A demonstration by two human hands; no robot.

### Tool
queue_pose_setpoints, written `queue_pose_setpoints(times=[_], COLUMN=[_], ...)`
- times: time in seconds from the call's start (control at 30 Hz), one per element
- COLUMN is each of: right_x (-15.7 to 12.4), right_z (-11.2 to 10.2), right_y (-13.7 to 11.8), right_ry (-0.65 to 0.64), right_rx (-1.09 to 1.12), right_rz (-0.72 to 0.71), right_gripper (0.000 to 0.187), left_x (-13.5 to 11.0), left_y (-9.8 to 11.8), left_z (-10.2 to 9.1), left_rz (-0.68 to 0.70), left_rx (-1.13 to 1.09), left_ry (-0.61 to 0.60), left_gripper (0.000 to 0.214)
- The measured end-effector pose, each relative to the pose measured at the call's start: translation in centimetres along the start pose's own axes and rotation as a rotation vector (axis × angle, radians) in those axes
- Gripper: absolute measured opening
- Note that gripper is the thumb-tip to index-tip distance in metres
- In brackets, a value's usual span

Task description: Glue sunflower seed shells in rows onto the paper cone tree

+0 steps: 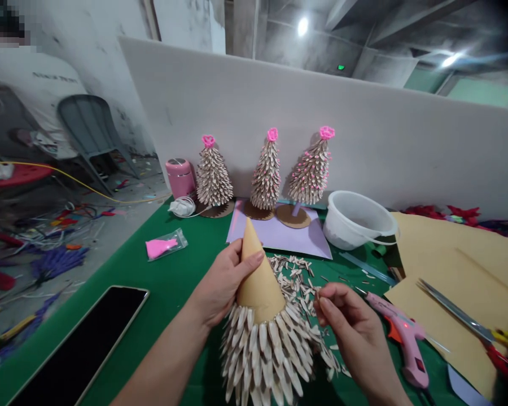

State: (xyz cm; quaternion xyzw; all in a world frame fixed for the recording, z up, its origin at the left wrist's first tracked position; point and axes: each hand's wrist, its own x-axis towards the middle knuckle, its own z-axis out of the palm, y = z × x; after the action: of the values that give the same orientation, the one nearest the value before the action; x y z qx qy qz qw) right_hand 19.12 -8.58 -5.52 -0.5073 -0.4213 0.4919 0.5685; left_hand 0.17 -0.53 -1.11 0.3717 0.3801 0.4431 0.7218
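Observation:
My left hand (222, 282) grips a tan paper cone (260, 279) near its bare pointed top, fingers wrapped round it. Overlapping rows of striped sunflower seed shells (266, 355) cover the cone's lower part. To the right of the cone, my right hand (351, 324) is pinched, thumb against fingertips; whatever sits between them is too small to make out. Loose sunflower seed shells (294, 276) lie scattered on the green cloth behind and beside the cone. A pink hot glue gun (404, 335) rests just right of my right hand.
Three finished shell trees (214, 175) with pink tops stand behind, near a white bucket (358, 220). A phone (84, 344) and a small bag of pink material (166, 245) lie left. Scissors (461, 313) rest on tan paper (432, 276) at right.

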Motion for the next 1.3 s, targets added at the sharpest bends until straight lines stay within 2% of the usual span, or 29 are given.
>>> queue_pose_setpoints(times=[0.1, 0.27, 0.47, 0.57, 0.7, 0.87, 1.17, 1.3], right_x=[-0.1, 0.0, 0.5, 0.5, 0.2, -0.2, -0.6, -0.6], right_z=[0.3, 0.6, 1.5, 2.3, 3.0, 3.8, 3.9, 3.9], right_y=[-0.2, -0.5, -2.0, -2.8, -3.5, -3.3, -2.1, -1.3], right_ry=[0.031, 0.063, 0.095, 0.111, -0.005, -0.228, -0.339, -0.315], right_rx=[-0.094, -0.081, -0.167, -0.264, -0.419, -0.489, -0.639, -0.677], right_rz=[-0.039, -0.122, -0.189, -0.268, -0.485, -0.727, -0.805, -0.856], right_gripper=[0.013, 0.012, 0.014, 0.015, 0.017, 0.038, 0.053, 0.046], left_x=[0.0, -0.1, -0.2, -0.2, -0.4, -0.8, -1.6, -1.6], left_y=[-0.1, -0.2, -0.2, -0.1, -0.1, -0.1, 0.5, 0.5], left_z=[0.1, 0.1, 0.1, 0.1, 0.3, 0.4, 1.0, 0.9], left_rz=[0.004, -0.005, -0.004, 0.005, 0.021, 0.054, 0.128, 0.164], left_rx=[-0.009, -0.030, -0.034, -0.036, -0.014, 0.057, 0.167, 0.241], left_ry=[-0.002, -0.029, -0.033, -0.033, -0.018, -0.002, 0.065, 0.075], left_gripper=[0.026, 0.028, 0.031, 0.031, 0.029, 0.030, 0.025, 0.024])
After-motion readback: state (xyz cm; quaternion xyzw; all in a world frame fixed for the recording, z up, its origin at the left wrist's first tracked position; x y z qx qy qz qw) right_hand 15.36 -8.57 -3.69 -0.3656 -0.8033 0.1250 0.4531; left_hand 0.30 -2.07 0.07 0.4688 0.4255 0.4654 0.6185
